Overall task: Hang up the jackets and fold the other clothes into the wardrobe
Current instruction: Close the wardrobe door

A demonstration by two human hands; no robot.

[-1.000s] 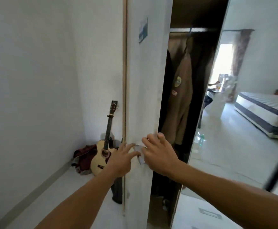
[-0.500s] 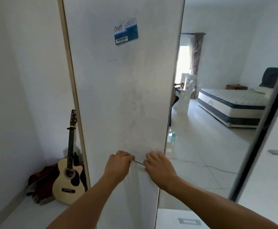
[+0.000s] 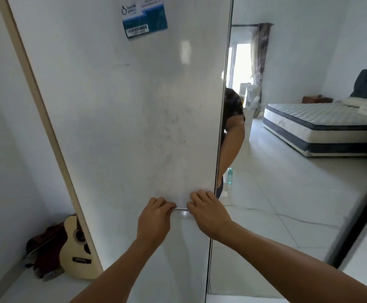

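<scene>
Swung shut now, wardrobe door (image 3: 117, 119). Left hand (image 3: 154, 221) & right hand (image 3: 208, 215) curled tight round thin handle (image 3: 181, 208) btwn them; big, stiff, smooth.

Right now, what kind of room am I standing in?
Most likely a bedroom. Your hands, left and right, hold the handle of a white wardrobe door, the mirror beside it reflects a bed, and a guitar leans nearby.

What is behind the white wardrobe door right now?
Nothing inside shows: the door looks shut. Both hands grip its handle. Only a guitar shows beside it.
</scene>
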